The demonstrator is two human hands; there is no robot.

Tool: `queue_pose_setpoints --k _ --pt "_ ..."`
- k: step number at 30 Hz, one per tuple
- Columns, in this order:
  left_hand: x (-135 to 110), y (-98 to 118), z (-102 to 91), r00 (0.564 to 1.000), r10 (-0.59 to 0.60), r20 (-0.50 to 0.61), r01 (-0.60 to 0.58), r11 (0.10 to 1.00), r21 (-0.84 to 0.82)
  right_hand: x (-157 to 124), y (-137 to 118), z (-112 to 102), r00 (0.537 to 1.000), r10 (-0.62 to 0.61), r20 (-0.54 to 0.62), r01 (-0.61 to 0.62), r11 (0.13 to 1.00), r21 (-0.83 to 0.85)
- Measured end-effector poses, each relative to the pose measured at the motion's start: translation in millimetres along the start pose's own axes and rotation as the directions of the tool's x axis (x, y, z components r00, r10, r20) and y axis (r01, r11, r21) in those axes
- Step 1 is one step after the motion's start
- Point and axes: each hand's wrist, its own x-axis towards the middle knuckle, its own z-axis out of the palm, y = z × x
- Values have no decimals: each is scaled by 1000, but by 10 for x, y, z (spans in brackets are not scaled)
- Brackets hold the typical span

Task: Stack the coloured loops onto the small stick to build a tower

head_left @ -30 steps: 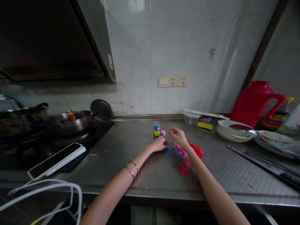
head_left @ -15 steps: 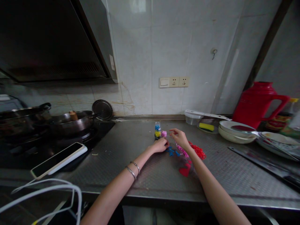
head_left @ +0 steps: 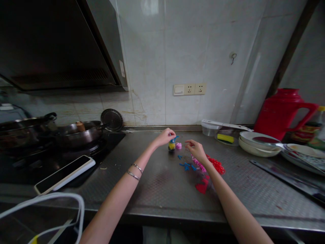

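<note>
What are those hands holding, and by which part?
The left hand seems to pinch the end of a blue twisted piece above a small jar; the right hand holds nothing visible.

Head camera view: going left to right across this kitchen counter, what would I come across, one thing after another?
dark frying pan → round pan lid → small jar → blue pieces → yellow sponge → stacked white plates

The pink clump [head_left: 178,145] stands between the right hand [head_left: 195,150] and the small bottle [head_left: 172,146], just beside the bottle.
</note>
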Motion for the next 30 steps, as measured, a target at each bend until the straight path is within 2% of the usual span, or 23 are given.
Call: queue_pose_setpoints --k 4,10,16,22,30 --pt "200 -138 -172 997 -31 -64 29 999 -22 4 9 3 1000 -24 -4 23 1000 -12" --pt "369 -230 -184 997 -38 -61 38 999 -2 18 37 23 1000 -26 -6 26 1000 -13" --pt "365 -318 -76 998 -56 -16 57 995 84 13 27 20 999 -47 -4 47 999 -29" --pt "335 -375 19 997 -70 16 68 994 85 6 -12 11 999 -37 -1 37 999 -23" --pt "283 -346 39 996 -91 0 90 994 66 13 4 12 999 -42 14 43 998 -40"
